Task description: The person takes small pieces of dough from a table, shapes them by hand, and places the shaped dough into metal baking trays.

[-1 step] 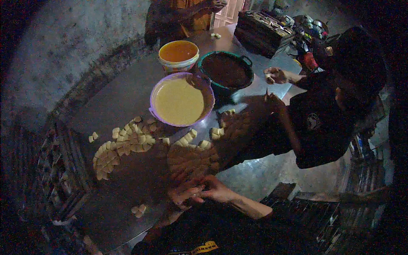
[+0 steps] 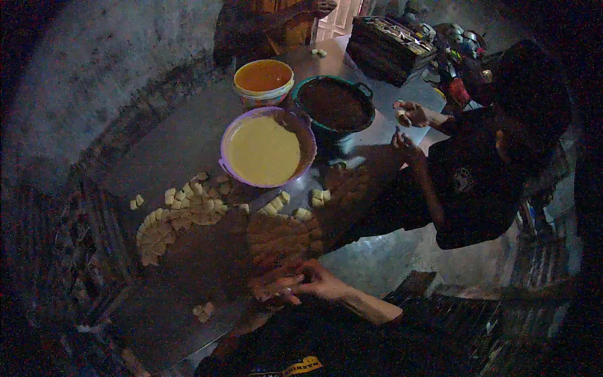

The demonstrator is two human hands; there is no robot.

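1. Overlapping at six o'clock, left hand (image 2: 273,288) and right hand (image 2: 323,283) curl, seemingly for close finger work; whether they hold anything, I cannot tell.
2. Pale pieces (image 2: 200,215) lie at their ten o'clock, probably for easy reach.
3. A co-worker's hand (image 2: 417,115), at one o'clock, has shifted slightly since earlier.

a dark top (image 2: 364,345) with yellow lettered patch (image 2: 304,365), forearms (image 2: 372,307) bare.

Glossy metal tabletop (image 2: 163,151); matt pale pieces (image 2: 183,215); smooth plastic basin (image 2: 308,149), plastic bucket (image 2: 264,96); rough, matt wall (image 2: 125,63).
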